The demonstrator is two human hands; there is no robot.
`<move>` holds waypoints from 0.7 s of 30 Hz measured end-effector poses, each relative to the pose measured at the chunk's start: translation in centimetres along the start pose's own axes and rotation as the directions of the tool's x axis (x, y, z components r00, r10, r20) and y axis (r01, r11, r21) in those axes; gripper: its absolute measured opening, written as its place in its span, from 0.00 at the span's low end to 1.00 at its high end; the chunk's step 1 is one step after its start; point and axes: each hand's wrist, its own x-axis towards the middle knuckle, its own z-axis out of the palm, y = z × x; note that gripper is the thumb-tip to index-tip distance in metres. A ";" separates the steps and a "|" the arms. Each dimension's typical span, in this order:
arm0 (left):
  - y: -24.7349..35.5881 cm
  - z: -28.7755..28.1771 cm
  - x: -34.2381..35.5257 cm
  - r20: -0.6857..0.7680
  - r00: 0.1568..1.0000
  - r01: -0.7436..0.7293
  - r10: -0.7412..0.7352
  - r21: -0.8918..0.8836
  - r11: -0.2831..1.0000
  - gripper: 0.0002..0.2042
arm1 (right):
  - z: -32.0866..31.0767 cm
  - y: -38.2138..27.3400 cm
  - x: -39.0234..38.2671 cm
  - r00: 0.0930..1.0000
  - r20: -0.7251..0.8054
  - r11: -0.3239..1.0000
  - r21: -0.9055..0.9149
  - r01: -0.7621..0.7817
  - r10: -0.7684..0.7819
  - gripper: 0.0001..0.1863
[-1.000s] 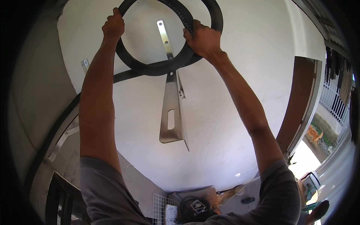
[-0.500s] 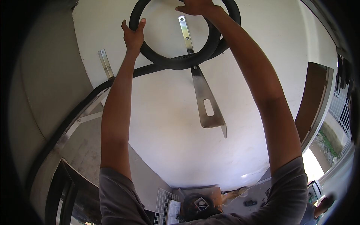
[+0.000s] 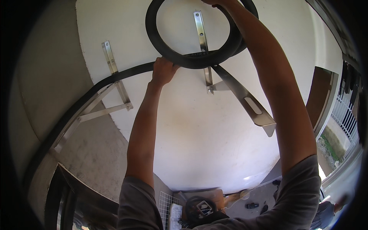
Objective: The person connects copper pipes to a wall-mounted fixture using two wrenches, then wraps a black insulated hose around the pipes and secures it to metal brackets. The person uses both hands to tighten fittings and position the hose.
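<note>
Thick black hose [image 3: 154, 27] is wound into a loose coil high against the pale wall. From the coil its tail runs left across a metal wall bracket [image 3: 111, 57] and curves down toward the lower left. My left hand [image 3: 165, 71] is closed around the hose at the coil's lower left, where the tail leaves it. At the top edge, my right hand [image 3: 216, 2] is beside the coil's upper right side; its fingers are mostly cut off. Behind the coil, a second metal bracket [image 3: 200, 32] is fixed to the wall, and its slotted arm [image 3: 245, 99] juts out below.
A dark-framed opening [image 3: 63, 191] stands at lower left. Below me are a white wire grid [image 3: 165, 209], a dark coiled item [image 3: 191, 209] and things on the floor. A brown door [image 3: 320, 99] and white gate [image 3: 345, 111] lie right; a person [image 3: 326, 214] appears partly at lower right.
My left hand has gone from the coil's left side, fingers spread, down to its lower left and closed on the hose. The view has shifted, so the coil and brackets appear displaced.
</note>
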 end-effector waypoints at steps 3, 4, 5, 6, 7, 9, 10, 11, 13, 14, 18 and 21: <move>-0.3 1.1 -0.4 -0.134 0.987 -0.075 0.094 0.140 0.987 0.14 | -1.1 -1.3 -0.3 0.988 0.150 0.999 0.000 -0.035 0.035 0.23; -0.5 1.5 -0.4 -0.202 0.967 -0.114 0.157 0.209 0.971 0.13 | -1.7 -1.6 -0.5 0.976 0.215 0.999 -0.006 -0.037 0.037 0.23; -0.7 1.8 -0.4 -0.177 0.976 -0.092 0.128 0.195 0.976 0.13 | -2.4 -1.8 -0.7 0.970 0.236 0.998 -0.029 -0.055 0.061 0.23; -0.9 2.0 -0.3 -0.159 0.983 -0.058 0.092 0.202 0.978 0.13 | -3.1 -1.8 -1.1 0.965 0.246 0.996 -0.051 -0.076 0.086 0.23; -1.2 2.1 -0.2 -0.164 0.984 -0.034 0.068 0.205 0.978 0.13 | -3.8 -2.0 -1.5 0.962 0.248 0.993 -0.075 -0.095 0.110 0.23; -1.4 2.2 0.0 -0.210 0.972 -0.068 0.100 0.154 0.986 0.15 | -4.8 -2.1 -2.9 0.970 0.241 0.986 -0.168 0.007 0.034 0.22; -1.6 2.2 0.1 -0.198 0.977 -0.044 0.077 0.168 0.985 0.15 | -5.3 -2.2 -3.6 0.969 0.244 0.978 -0.207 0.031 0.021 0.21; -1.5 2.3 0.2 -0.187 0.979 -0.053 0.084 0.163 0.985 0.16 | -5.7 -2.3 -4.4 0.967 0.255 0.968 -0.247 0.051 0.014 0.21; -1.5 2.3 0.5 -0.195 0.968 -0.116 0.157 0.206 0.972 0.18 | -6.5 -2.5 -5.7 0.943 0.308 0.973 -0.226 -0.054 0.124 0.20; -1.5 2.3 0.7 -0.220 0.941 -0.195 0.257 0.270 0.943 0.18 | -6.9 -2.7 -6.3 0.929 0.326 0.970 -0.218 -0.104 0.173 0.20; -1.3 2.3 1.4 -0.024 0.999 0.047 -0.041 0.307 0.950 0.23 | -7.8 -2.8 -7.9 0.956 0.239 0.972 -0.201 -0.124 0.171 0.18; -1.0 1.9 1.5 -0.011 1.000 -0.010 0.015 0.369 0.929 0.27 | -7.9 -3.3 -9.3 0.990 0.133 0.939 -0.344 0.001 0.048 0.19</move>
